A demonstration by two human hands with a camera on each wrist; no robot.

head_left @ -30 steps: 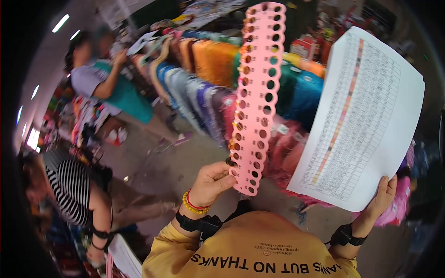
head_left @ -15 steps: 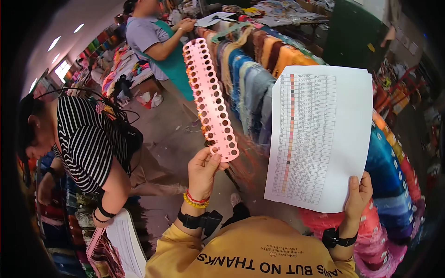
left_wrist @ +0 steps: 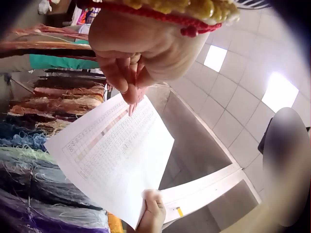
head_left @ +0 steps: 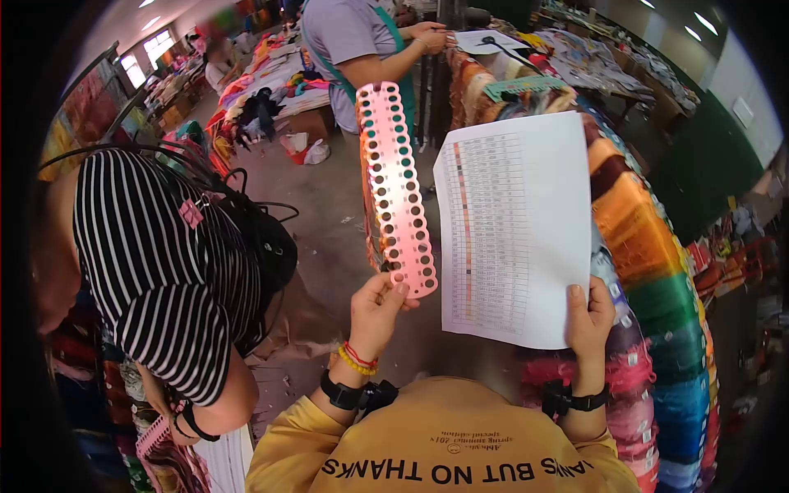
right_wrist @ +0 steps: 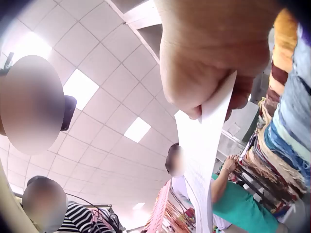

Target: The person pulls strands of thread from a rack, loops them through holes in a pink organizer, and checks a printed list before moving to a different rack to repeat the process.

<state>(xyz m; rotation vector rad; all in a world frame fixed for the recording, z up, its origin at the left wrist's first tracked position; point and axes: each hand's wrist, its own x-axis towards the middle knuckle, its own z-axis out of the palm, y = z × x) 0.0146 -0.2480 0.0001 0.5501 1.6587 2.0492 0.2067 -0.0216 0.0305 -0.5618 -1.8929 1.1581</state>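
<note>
In the head view, my left hand pinches the lower end of a pink strip with rows of round holes; thread hangs along its left side. My right hand grips the lower right corner of white printed sheets, thumb on the front. A table with a narrow coloured column fills the left part of the top sheet. Strip and paper stand side by side with a narrow gap. The left wrist view shows my left fingers closed on the strip's edge, with the paper beyond.
Racks of coloured yarn hanks run along the right. On the left a person in a striped top leans down, close by. Another person in a teal apron stands ahead at the yarn rack. Tables with piled material lie farther back.
The view has swung right, toward the yarn rack. The paper has come closer to the pink strip, and both are held more upright than a second ago. Both hands keep their hold.
</note>
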